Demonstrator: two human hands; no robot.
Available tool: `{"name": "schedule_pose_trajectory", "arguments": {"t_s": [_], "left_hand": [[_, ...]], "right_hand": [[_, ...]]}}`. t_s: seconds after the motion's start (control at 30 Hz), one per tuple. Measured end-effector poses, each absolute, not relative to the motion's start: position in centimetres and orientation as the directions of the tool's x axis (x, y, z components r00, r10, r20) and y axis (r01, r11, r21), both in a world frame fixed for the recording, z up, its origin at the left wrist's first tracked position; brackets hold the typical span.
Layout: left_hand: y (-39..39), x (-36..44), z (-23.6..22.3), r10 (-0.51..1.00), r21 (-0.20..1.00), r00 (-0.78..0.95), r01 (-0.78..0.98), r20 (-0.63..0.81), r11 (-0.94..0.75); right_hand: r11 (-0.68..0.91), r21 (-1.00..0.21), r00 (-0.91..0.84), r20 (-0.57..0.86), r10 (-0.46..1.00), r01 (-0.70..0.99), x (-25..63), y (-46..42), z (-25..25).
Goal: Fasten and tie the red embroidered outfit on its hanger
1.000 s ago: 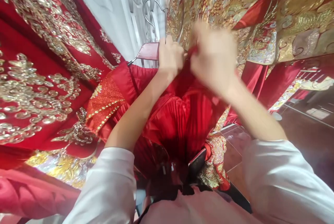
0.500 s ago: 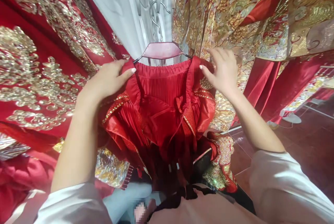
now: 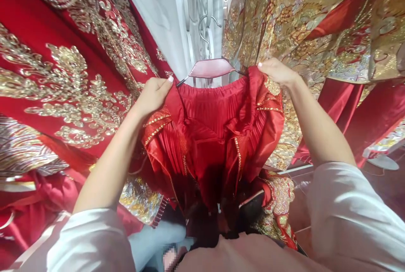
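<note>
Both hands (image 3: 155, 94) apparently gripping red skirt (image 3: 215, 128)

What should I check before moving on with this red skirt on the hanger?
1. Left hand grips the red skirt at its left waist corner: ok.
2. Right hand grips the right waist corner: ok.
3. Waistband spread flat between both hands: ok.
4. Skirt fastened to the pink hanger: cannot tell, the clips are hidden.
5. Hanger hook on a rail: cannot tell, no rail shows.
6. Room on both sides: not ok, the red embroidered robe and the gold embroidered robe crowd close.
</note>
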State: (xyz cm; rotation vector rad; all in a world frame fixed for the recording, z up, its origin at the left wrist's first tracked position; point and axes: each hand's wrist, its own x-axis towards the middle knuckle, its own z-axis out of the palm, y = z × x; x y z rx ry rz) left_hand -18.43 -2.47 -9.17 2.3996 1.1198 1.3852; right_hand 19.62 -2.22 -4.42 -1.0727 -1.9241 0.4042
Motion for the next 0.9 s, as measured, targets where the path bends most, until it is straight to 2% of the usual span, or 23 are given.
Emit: {"name": "schedule_pose_trajectory", "arguments": {"t_s": [0.1,0.27,0.4,0.47,0.57,0.7,0.77,0.9], "left_hand": [[-2.0,-18.0,-9.5,0.660,0.504,0.243,0.479,0.710,-0.719],[-2.2,-18.1,-9.5,0.693,0.569,0.118,0.482,0.711,-0.666],[-2.3,-17.2,-8.4,0.731,0.612,0.076,0.491,0.679,-0.619],[-2.2,-15.7,-7.3,0.709,0.577,0.039,0.550,0.704,-0.603],[-2.5,-13.0,-5.9,0.642,0.451,0.005,0.708,0.767,-0.544],[-3.9,-11.8,-6.3,0.640,0.285,0.054,0.865,0.766,-0.414],[-4.8,-12.4,-7.4,0.675,0.261,0.046,0.901,0.737,-0.345],[-5.7,-13.7,-9.1,0.690,0.245,0.006,0.932,0.724,-0.265]], "right_hand": [[0.653,-0.562,-0.306,0.591,0.747,0.508,18.0,-1.5,-3.0],[0.666,-0.484,-0.429,0.517,0.741,0.567,16.6,-3.2,-3.4],[0.678,-0.373,-0.440,0.548,0.712,0.633,16.9,-4.1,-4.1],[0.676,-0.337,-0.442,0.555,0.704,0.655,17.0,-3.9,-4.1],[0.652,-0.251,-0.424,0.586,0.691,0.715,16.8,-3.8,-4.4],[0.495,-0.081,-0.288,0.727,0.623,0.865,17.1,-5.3,-6.3],[0.404,-0.047,-0.216,0.786,0.580,0.913,17.8,-6.2,-8.0],[0.339,-0.056,-0.140,0.839,0.526,0.939,18.7,-7.4,-12.0]]}}
